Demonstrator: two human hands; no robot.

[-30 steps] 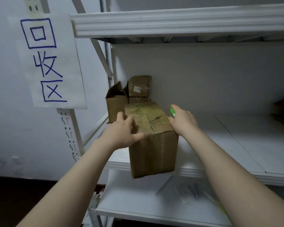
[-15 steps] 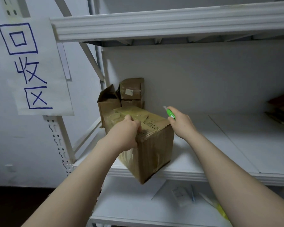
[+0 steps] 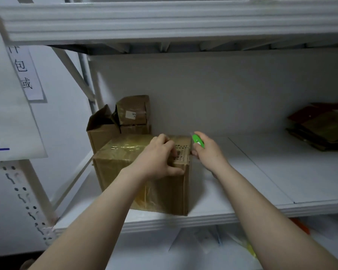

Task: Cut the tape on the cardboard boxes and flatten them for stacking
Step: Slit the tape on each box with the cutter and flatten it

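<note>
One taped box [image 3: 113,176] stands near-left on the shelf [image 3: 261,172]. The left hand [image 3: 156,158] grips its top edge, fingers curled over. The right hand [image 3: 207,152], just right of the box, has its fingers wrapped round one green cutter [image 3: 198,141]. Far left: two other boxes [image 3: 134,112]. Far right: flattened cardboard [image 3: 320,125].

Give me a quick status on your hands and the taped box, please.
Left hand grips taped box at top edge. Right hand holds green cutter by its right side. Box on shelf, closed; nothing in the way.
</note>
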